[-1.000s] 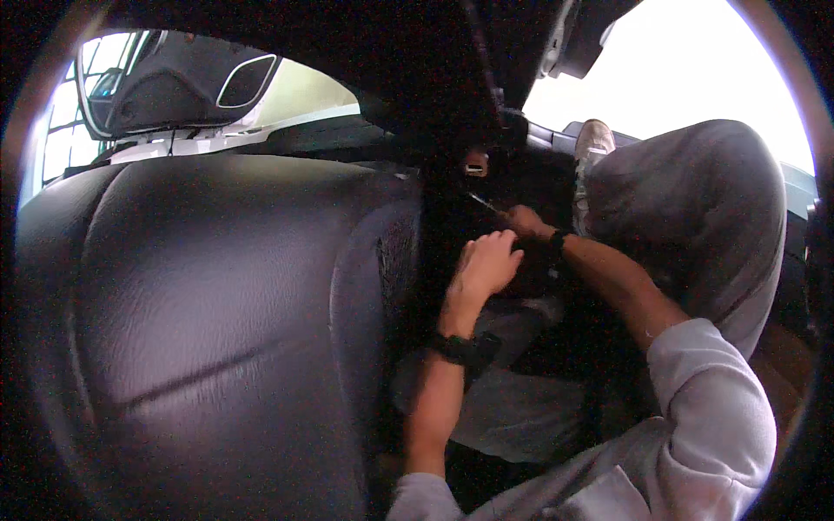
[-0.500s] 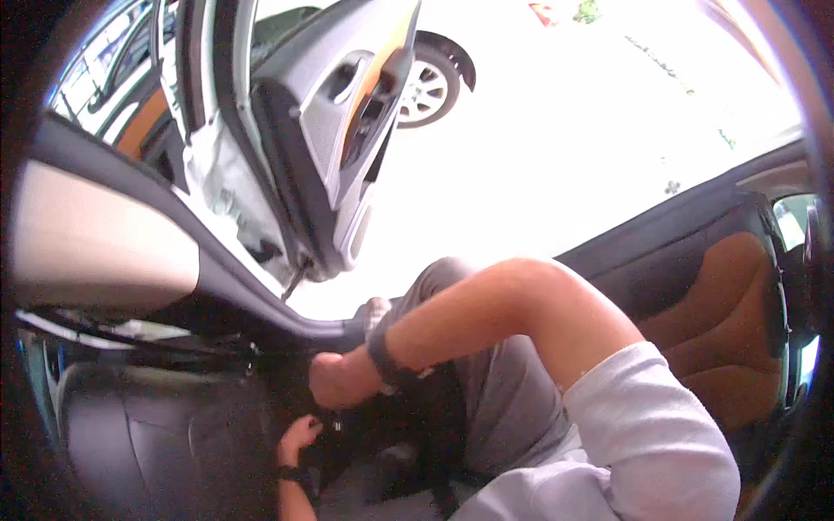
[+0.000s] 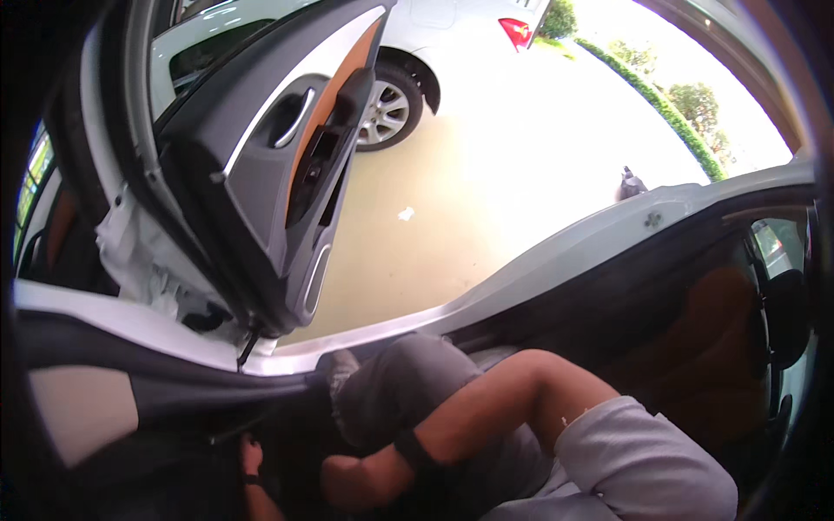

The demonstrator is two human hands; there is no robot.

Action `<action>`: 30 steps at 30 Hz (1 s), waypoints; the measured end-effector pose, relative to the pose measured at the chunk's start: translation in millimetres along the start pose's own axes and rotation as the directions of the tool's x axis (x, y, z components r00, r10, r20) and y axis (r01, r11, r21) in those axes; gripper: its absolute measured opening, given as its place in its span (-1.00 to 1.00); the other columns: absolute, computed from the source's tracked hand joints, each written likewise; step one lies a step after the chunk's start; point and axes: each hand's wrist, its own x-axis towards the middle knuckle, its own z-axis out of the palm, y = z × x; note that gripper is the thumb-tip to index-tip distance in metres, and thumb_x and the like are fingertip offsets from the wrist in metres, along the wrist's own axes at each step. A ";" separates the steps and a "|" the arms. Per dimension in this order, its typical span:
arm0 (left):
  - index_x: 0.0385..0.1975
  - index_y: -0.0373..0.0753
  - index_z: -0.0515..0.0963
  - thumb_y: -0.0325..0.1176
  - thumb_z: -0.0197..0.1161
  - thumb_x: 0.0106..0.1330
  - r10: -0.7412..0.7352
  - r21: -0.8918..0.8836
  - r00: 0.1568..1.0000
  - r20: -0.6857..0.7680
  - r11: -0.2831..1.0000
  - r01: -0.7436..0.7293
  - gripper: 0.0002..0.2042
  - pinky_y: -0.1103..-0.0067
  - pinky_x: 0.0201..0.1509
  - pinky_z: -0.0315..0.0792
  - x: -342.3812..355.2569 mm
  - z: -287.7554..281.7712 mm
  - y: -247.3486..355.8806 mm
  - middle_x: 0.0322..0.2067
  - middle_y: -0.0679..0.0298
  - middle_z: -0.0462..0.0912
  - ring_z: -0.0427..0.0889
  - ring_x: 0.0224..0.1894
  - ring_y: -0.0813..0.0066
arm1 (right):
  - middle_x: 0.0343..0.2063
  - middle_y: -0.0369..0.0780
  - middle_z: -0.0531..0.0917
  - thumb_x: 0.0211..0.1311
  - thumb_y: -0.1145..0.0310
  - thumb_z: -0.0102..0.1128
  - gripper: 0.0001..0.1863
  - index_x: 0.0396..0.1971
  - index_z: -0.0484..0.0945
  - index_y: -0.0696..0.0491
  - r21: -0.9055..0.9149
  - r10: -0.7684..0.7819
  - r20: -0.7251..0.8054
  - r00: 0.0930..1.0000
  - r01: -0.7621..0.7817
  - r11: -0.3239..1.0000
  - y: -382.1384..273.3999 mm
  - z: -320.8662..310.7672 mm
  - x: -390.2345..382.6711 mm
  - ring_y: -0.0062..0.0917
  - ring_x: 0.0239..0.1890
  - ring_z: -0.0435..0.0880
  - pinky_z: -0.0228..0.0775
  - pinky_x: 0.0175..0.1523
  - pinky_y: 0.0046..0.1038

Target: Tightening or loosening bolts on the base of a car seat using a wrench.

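My right hand (image 3: 352,482), a dark band at its wrist, is low in front of me beside my grey-trousered leg (image 3: 417,382). It is rounded like a fist; the fingers curl out of sight, and what they hold is lost in shadow. Farther left, near the dark lower panel (image 3: 195,412) of the car interior, is my left hand (image 3: 252,453). A dark band circles that wrist too. Its fingers look bent in against something dark that I cannot make out.
An open car door (image 3: 278,165) with grey and orange trim stands at the upper left. Beyond the pale sill (image 3: 417,321) is another car's wheel (image 3: 387,113). A dark seat (image 3: 695,347) with a brown section is on the right. Green hedge (image 3: 660,104) lines the far ground.
The view has tilted up, showing more ground and sill. My left hand has shifted left and down, away from my right hand, which is lower in view. The hands are farther apart.
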 end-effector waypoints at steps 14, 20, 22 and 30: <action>0.15 -0.45 0.32 -0.30 0.03 0.31 -0.213 0.009 0.975 0.059 0.977 0.213 -0.54 0.27 0.33 0.18 44.2 79.8 5.8 0.17 -0.20 0.34 0.31 0.23 -0.11 | -0.35 -0.23 0.73 0.03 0.24 0.24 -0.80 -0.43 0.73 0.00 0.126 0.155 0.424 0.892 -0.228 0.965 6.3 -45.2 -9.6 -0.41 -0.25 0.71 0.53 -0.24 -0.37; -0.07 -0.42 0.48 -0.41 -0.01 0.35 0.160 0.231 0.848 -0.506 0.972 -0.046 -0.73 0.37 0.18 0.35 31.1 102.1 -59.8 -0.03 -0.12 0.53 0.52 -0.01 0.03 | -0.34 -0.23 0.72 0.09 0.19 0.18 -0.75 -0.42 0.73 0.01 0.136 0.116 0.382 0.917 -0.180 0.974 -0.3 -56.7 -0.6 -0.41 -0.27 0.70 0.51 -0.24 -0.36; 0.00 -0.39 0.46 -0.39 0.19 0.19 -0.046 -0.126 0.877 -0.478 0.992 -0.017 -0.63 0.33 0.23 0.32 32.1 105.8 -50.6 -0.03 -0.10 0.53 0.48 0.09 0.03 | -0.33 -0.23 0.72 0.10 0.17 0.16 -0.73 -0.42 0.73 0.02 0.147 0.112 0.404 0.908 -0.186 0.972 1.1 -51.7 -0.3 -0.42 -0.27 0.70 0.50 -0.24 -0.37; -0.01 -0.40 0.46 -0.39 0.19 0.20 -0.187 -0.126 0.930 -0.316 0.980 0.154 -0.63 0.33 0.22 0.32 42.5 85.9 -37.1 -0.03 -0.10 0.53 0.48 0.09 0.03 | -0.32 -0.22 0.71 0.12 0.01 0.11 -0.64 -0.43 0.72 -0.02 0.097 0.134 0.405 0.905 -0.188 0.977 -5.4 -25.5 7.9 -0.42 -0.26 0.69 0.47 -0.21 -0.36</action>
